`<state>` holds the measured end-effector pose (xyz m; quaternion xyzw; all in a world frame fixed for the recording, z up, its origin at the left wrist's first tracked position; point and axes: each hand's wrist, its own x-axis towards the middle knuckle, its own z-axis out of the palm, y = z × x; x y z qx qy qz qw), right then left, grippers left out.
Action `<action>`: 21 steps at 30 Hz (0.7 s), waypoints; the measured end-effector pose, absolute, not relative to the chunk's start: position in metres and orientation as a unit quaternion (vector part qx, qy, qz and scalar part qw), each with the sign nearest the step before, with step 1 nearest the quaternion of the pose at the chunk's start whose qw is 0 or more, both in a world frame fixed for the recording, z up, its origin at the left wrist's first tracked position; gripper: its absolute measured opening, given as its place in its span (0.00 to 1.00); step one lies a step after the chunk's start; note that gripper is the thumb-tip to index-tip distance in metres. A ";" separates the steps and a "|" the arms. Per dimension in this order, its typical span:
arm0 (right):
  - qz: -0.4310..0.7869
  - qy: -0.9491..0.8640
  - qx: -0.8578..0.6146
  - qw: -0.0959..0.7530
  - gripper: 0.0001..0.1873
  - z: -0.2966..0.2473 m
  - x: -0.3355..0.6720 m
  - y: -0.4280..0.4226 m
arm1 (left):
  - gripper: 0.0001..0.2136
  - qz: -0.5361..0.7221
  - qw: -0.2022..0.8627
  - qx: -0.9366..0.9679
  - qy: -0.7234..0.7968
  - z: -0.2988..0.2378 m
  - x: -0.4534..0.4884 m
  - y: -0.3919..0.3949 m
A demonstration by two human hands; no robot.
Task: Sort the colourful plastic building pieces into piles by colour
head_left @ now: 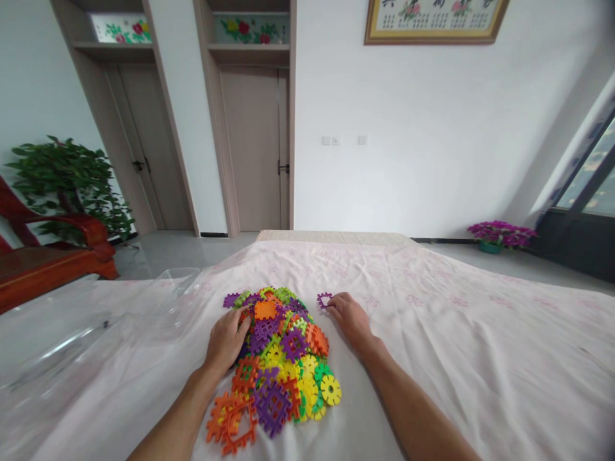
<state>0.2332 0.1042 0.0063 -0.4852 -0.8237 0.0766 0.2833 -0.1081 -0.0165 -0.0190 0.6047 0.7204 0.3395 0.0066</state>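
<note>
Presently, R hand (pixel 350 318) pinches 1 purple frame pc (pixel 325 295) in fingers beside multicol plastic pile (pixel 276 358) on cloth (pixel 446 339); L hand (pixel 228 337) touches pile, fingers' hold unclear.

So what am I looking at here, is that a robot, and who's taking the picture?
No robot here, just a person's two bare hands. The camera sits on that person's head, looking forward and down. On the pale cloth is a heap of colorful plastic pieces, some squarish, some round with notches. See-through plastic lies at the left. The left hand touches the heap's left side. The right hand pinches a small purple piece with a hole in it.
</note>
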 end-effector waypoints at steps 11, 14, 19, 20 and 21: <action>0.054 -0.732 -0.618 0.281 0.13 0.003 0.286 0.125 | 0.22 0.342 -0.005 0.606 0.718 -0.019 -0.108 -0.017; 0.030 -0.738 -0.621 0.263 0.13 0.004 0.284 0.122 | 0.22 0.339 -0.007 0.605 0.720 -0.019 -0.108 -0.017; 0.011 -0.728 -0.641 0.243 0.13 0.006 0.283 0.121 | 0.23 0.334 -0.005 0.606 0.722 -0.018 -0.108 -0.017; 0.012 -0.730 -0.640 0.239 0.13 0.006 0.283 0.122 | 0.23 0.333 -0.006 0.607 0.721 -0.018 -0.108 -0.017; 0.014 -0.732 -0.639 0.235 0.14 0.006 0.283 0.122 | 0.23 0.332 -0.007 0.608 0.721 -0.018 -0.108 -0.017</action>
